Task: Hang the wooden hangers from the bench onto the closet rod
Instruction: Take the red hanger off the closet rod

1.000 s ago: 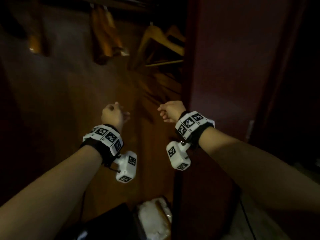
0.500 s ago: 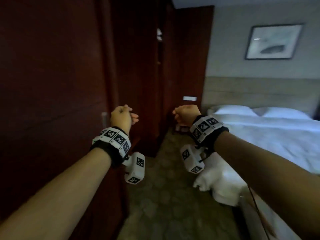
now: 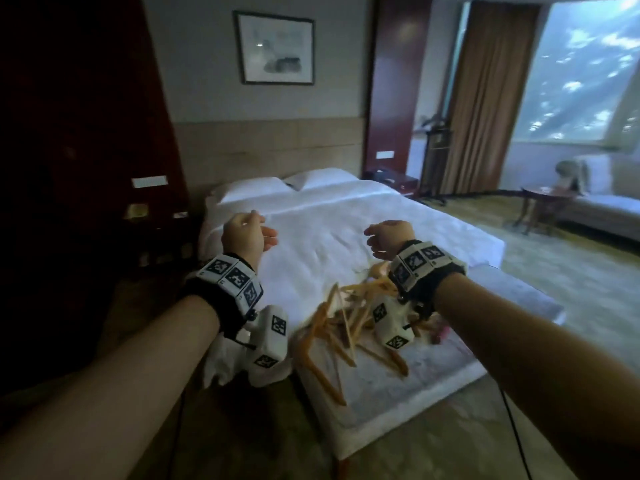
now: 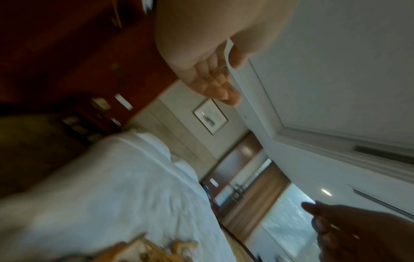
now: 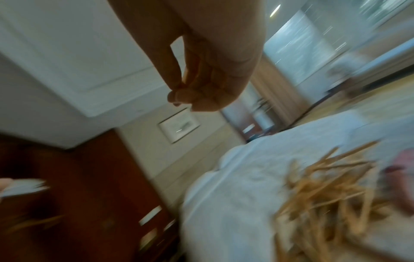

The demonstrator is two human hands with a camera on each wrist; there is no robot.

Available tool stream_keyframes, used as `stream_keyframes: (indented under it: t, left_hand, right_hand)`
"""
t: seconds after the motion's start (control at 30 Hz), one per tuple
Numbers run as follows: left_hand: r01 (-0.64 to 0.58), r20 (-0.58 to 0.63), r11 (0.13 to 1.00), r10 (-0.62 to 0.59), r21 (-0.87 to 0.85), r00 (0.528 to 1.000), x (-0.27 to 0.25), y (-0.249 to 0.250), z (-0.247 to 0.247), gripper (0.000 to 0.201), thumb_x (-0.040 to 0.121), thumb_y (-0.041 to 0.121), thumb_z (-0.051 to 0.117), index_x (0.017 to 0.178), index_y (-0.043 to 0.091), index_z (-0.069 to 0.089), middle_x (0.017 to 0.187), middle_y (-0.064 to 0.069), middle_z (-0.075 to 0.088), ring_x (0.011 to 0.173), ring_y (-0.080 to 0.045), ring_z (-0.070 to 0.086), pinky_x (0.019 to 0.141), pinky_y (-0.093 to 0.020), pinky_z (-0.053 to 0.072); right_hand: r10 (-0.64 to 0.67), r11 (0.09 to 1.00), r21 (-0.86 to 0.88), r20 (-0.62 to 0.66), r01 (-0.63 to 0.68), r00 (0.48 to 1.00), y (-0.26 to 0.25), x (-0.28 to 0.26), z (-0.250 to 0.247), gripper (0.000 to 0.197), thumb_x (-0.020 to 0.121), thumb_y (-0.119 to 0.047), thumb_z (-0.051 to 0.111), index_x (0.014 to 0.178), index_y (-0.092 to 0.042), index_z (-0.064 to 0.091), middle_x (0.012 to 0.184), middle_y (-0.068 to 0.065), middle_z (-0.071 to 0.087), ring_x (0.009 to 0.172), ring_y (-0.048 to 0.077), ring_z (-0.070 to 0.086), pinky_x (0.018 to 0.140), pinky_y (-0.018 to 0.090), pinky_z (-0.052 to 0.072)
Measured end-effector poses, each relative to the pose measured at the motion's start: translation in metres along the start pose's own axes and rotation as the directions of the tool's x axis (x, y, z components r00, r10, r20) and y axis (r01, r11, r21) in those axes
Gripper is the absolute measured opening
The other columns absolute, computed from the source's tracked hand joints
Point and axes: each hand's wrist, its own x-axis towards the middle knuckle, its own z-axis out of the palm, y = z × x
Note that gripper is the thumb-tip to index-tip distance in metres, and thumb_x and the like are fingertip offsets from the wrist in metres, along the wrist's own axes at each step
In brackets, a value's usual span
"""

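Observation:
A tangled pile of light wooden hangers lies on the pale bench at the foot of the bed; the same pile shows blurred in the right wrist view as hangers. My left hand hovers above the bed's left side, fingers loosely curled, holding nothing; the left wrist view shows this hand relaxed and empty. My right hand floats above and just beyond the pile, fingers loosely curled, empty, seen likewise in the right wrist view. The closet rod is out of view.
A white bed lies behind the bench. Dark red wooden closet panels stand at the left. White cloth hangs at the bed's near corner. A round table and sofa stand far right under a window.
The view has swung from the closet interior, past the closet door, round to the bed and bench. Both hands stayed raised and empty, and their fingers have loosened.

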Motion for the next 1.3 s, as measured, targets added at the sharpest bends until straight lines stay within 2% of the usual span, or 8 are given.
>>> stream_keyframes:
  t: [0.17,0.3,0.43,0.53,0.8,0.97,1.2,1.3]
  left_hand:
    - [0.059,0.150,0.998,-0.054,-0.031,0.987,0.052,-0.029,0.117,0.026,0.097,0.019,0.040,0.075,0.011,0.053,0.059,-0.008,0.059,0.036,-0.010,0.053,0.042,-0.018,0.041]
    - [0.120,0.239,0.992,-0.107,-0.039,0.965,0.089,-0.046,0.203,0.023,0.097,0.019,0.038,0.089,0.005,0.054,0.062,-0.009,0.060,0.048,-0.017,0.055,0.047,-0.022,0.042]
    - [0.161,0.333,0.987,-0.160,0.024,0.929,0.095,-0.072,0.284,0.022,0.097,0.019,0.039,0.087,0.006,0.055,0.062,-0.009,0.060,0.046,-0.015,0.056,0.046,-0.021,0.044]
    - [0.178,0.395,0.982,-0.190,0.068,0.899,0.094,-0.096,0.345,0.021,0.097,0.018,0.042,0.088,0.006,0.056,0.062,-0.009,0.060,0.048,-0.017,0.056,0.050,-0.023,0.045]
    - [0.232,0.447,0.948,-0.308,0.218,0.840,0.093,-0.190,0.490,0.019,0.093,0.019,0.051,0.089,0.004,0.062,0.059,-0.006,0.063,0.047,-0.016,0.059,0.058,-0.030,0.051]
    - [0.292,0.425,0.900,-0.415,0.325,0.805,0.089,-0.255,0.568,0.011,0.094,0.012,0.049,0.091,0.006,0.058,0.061,-0.007,0.059,0.036,-0.008,0.053,0.038,-0.016,0.041]
    - [0.370,0.423,0.770,-0.608,0.519,0.672,0.071,-0.349,0.639,0.018,0.094,0.012,0.053,0.076,0.013,0.051,0.068,-0.005,0.059,0.057,-0.015,0.054,0.051,-0.022,0.044]
    - [0.408,0.395,0.701,-0.686,0.585,0.611,0.071,-0.390,0.657,0.014,0.093,0.012,0.054,0.079,0.013,0.052,0.071,-0.005,0.060,0.063,-0.015,0.055,0.057,-0.025,0.044]
  right_hand:
    - [0.048,0.999,-0.012,-0.195,-0.052,0.980,0.018,0.094,-0.068,0.030,0.092,-0.011,0.054,0.063,-0.006,0.058,0.052,0.008,0.055,0.049,0.020,0.045,0.051,0.024,0.040]
    - [0.097,0.995,0.017,-0.334,-0.097,0.938,0.026,0.154,-0.119,0.030,0.092,-0.009,0.055,0.063,-0.006,0.057,0.040,0.005,0.053,0.047,0.020,0.045,0.048,0.023,0.039]
    - [0.168,0.985,0.034,-0.416,-0.170,0.894,0.055,0.198,-0.170,0.030,0.094,-0.008,0.052,0.064,-0.006,0.056,0.034,0.002,0.053,0.030,0.012,0.049,0.037,0.015,0.039]
    - [0.213,0.975,0.049,-0.451,-0.214,0.867,0.078,0.234,-0.209,0.030,0.094,-0.007,0.051,0.065,-0.006,0.056,0.045,0.007,0.055,0.040,0.018,0.050,0.045,0.022,0.041]
    - [0.324,0.939,0.041,-0.437,-0.341,0.839,0.167,0.352,-0.306,0.029,0.095,-0.012,0.053,0.066,-0.006,0.056,0.059,0.011,0.053,0.049,0.021,0.045,0.051,0.026,0.040]
    - [0.423,0.890,0.000,-0.371,-0.456,0.827,0.224,0.425,-0.358,0.030,0.094,-0.013,0.052,0.065,-0.007,0.054,0.060,0.010,0.054,0.051,0.021,0.046,0.052,0.028,0.041]
    - [0.602,0.777,-0.028,-0.256,-0.628,0.756,0.311,0.490,-0.378,0.024,0.095,-0.012,0.051,0.072,-0.006,0.049,0.053,0.010,0.053,0.043,0.019,0.047,0.044,0.022,0.038]
    - [0.618,0.754,-0.096,-0.229,-0.650,0.752,0.352,0.512,-0.371,0.018,0.094,-0.014,0.052,0.079,-0.005,0.053,0.057,0.009,0.053,0.048,0.020,0.048,0.052,0.029,0.043]
